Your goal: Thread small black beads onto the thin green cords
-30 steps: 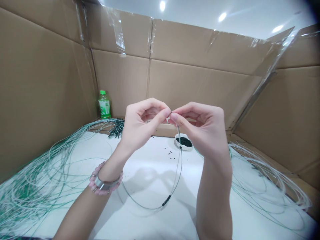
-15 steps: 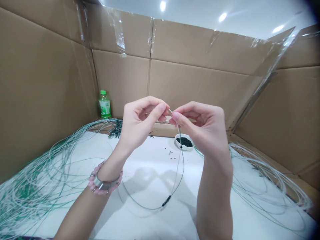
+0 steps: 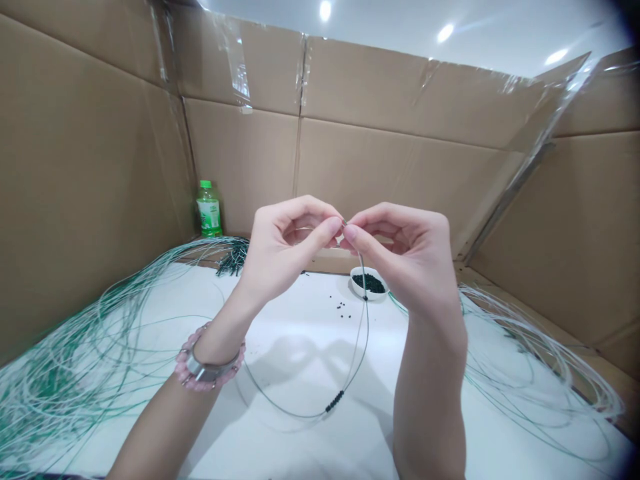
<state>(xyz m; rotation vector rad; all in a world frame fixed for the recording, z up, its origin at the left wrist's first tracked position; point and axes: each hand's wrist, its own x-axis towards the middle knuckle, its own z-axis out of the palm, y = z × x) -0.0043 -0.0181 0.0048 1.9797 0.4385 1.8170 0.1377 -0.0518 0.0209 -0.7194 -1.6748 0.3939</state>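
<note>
My left hand (image 3: 291,250) and my right hand (image 3: 413,253) meet fingertip to fingertip above the white table, each in a pinch. Between them is the end of a thin wire (image 3: 367,339), mostly covered by the fingers. From my right fingertips the green and pale strands hang down and curve to the left along the tabletop. A single black bead (image 3: 365,298) sits high on the strands, and a short row of black beads (image 3: 335,401) is threaded lower down. Behind my right hand stands a white bowl (image 3: 379,297) holding many small black beads.
Loose black beads (image 3: 341,306) lie on the white tabletop (image 3: 290,320). Tangled green and white wires (image 3: 100,340) spread at left, more wires (image 3: 545,373) at right. A green bottle (image 3: 209,212) stands at the back left. Cardboard walls (image 3: 400,167) surround the table.
My left hand has moved slightly right, closing the small gap to my right fingertips. The hanging wire has shifted a little; my right hand has barely moved.
</note>
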